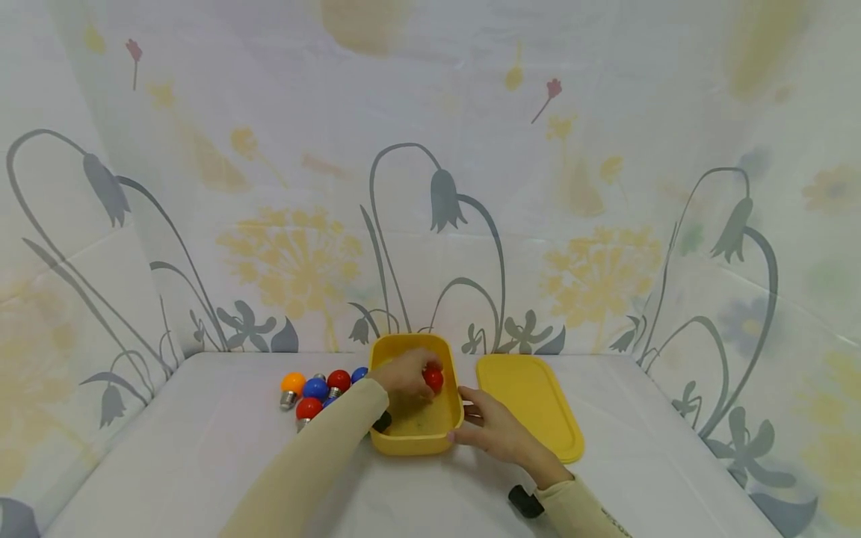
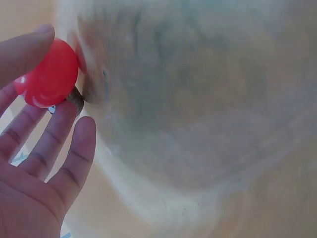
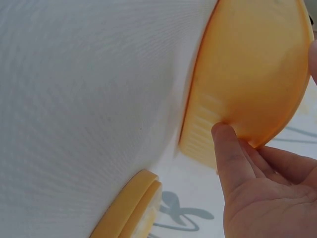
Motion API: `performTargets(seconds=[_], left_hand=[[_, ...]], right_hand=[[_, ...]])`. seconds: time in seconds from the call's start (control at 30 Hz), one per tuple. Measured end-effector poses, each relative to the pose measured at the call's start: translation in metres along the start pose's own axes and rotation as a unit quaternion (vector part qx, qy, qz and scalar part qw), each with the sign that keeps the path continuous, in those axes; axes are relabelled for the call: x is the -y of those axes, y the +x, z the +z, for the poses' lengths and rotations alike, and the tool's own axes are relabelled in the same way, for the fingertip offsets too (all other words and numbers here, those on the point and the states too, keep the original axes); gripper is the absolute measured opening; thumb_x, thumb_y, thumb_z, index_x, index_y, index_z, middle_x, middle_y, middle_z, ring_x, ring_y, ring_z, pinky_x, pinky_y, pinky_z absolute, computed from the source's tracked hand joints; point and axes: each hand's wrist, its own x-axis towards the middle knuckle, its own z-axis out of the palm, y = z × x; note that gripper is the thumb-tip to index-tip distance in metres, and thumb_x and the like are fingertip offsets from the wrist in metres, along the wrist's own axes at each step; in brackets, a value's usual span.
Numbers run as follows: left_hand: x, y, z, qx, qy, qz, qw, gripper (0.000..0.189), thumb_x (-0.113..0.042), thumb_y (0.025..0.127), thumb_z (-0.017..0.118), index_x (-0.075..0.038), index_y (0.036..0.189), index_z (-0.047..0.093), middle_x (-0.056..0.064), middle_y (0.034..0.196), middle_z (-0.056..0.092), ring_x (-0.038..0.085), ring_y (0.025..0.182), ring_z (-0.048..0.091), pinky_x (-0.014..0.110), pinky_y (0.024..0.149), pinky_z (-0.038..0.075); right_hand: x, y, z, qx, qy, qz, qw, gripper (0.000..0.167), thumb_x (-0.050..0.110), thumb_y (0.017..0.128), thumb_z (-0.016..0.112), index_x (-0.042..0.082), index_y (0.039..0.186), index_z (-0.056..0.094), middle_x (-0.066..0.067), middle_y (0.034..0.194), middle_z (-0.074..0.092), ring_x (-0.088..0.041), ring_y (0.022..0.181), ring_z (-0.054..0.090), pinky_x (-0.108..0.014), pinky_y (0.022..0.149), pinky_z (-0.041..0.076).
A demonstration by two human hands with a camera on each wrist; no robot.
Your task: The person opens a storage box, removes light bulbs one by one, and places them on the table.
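A red light bulb [image 1: 433,379] is in my left hand [image 1: 403,373], which reaches down inside a yellow plastic container [image 1: 412,445]. Up close in the left wrist view, thumb and fingers pinch the round red bulb [image 2: 55,74], with its metal screw base [image 2: 75,99] showing below. My right hand [image 1: 494,430] holds the container at its right side. In the right wrist view, fingertips [image 3: 225,136] rest against the outer wall [image 3: 247,64], and the thumb lies at the rim.
Left of the container lie several bulbs: an orange one [image 1: 292,383], a blue one [image 1: 315,388] and red ones [image 1: 309,408] among them. A flat yellow lid [image 1: 528,400] lies to the right. Behind the white table [image 1: 168,463] hangs a flower-print sheet [image 1: 430,97].
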Motion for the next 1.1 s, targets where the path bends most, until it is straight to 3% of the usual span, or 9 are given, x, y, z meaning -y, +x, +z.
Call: performTargets(seconds=[0.17,0.33,0.67,0.87,1.1], left_hand=[[0.001,0.0,0.0,0.004,-0.016,0.0,0.9999,0.039,-0.015,0.076,0.081,-0.021,0.11,0.064,-0.006,0.104,0.059,0.016,0.094,0.053,0.034,0.089,0.049],[0.002,0.003,0.002,0.003,-0.004,0.012,0.9999,0.036,-0.016,0.076,0.081,-0.022,0.107,0.066,-0.008,0.098,0.06,0.014,0.09,0.054,0.03,0.086,0.049],[-0.003,0.001,-0.002,-0.002,0.006,0.01,0.9999,0.036,-0.016,0.077,0.081,-0.023,0.109,0.067,-0.009,0.099,0.06,0.013,0.089,0.054,0.03,0.086,0.05],[-0.006,0.0,-0.009,-0.006,0.008,0.019,0.9998,0.035,-0.02,0.076,0.081,-0.023,0.109,0.067,-0.008,0.099,0.059,0.014,0.091,0.053,0.03,0.084,0.049],[-0.012,-0.005,-0.025,-0.032,0.034,0.082,0.9956,0.034,-0.015,0.079,0.078,-0.017,0.111,0.066,-0.004,0.105,0.062,0.015,0.089,0.055,0.028,0.081,0.049]], right_hand=[[0.02,-0.008,-0.002,0.005,0.018,0.003,0.9998,0.079,0.025,0.085,0.073,-0.004,0.145,0.03,-0.021,0.148,0.035,-0.039,0.125,0.047,-0.051,0.101,0.04],[0.032,-0.013,-0.005,0.002,0.009,-0.003,1.0,0.08,0.027,0.085,0.072,-0.006,0.144,0.03,-0.023,0.147,0.035,-0.04,0.124,0.048,-0.052,0.099,0.041],[0.0,0.0,-0.001,-0.004,0.009,0.002,1.0,0.08,0.029,0.085,0.073,0.001,0.146,0.031,-0.016,0.148,0.036,-0.034,0.125,0.049,-0.049,0.1,0.042],[-0.004,0.001,-0.002,-0.002,0.008,-0.004,1.0,0.081,0.034,0.084,0.073,0.002,0.146,0.032,-0.014,0.148,0.037,-0.032,0.124,0.05,-0.046,0.099,0.043],[-0.004,0.0,-0.001,0.001,0.008,0.002,1.0,0.081,0.035,0.084,0.073,0.003,0.147,0.032,-0.013,0.148,0.037,-0.032,0.125,0.05,-0.045,0.099,0.044]])
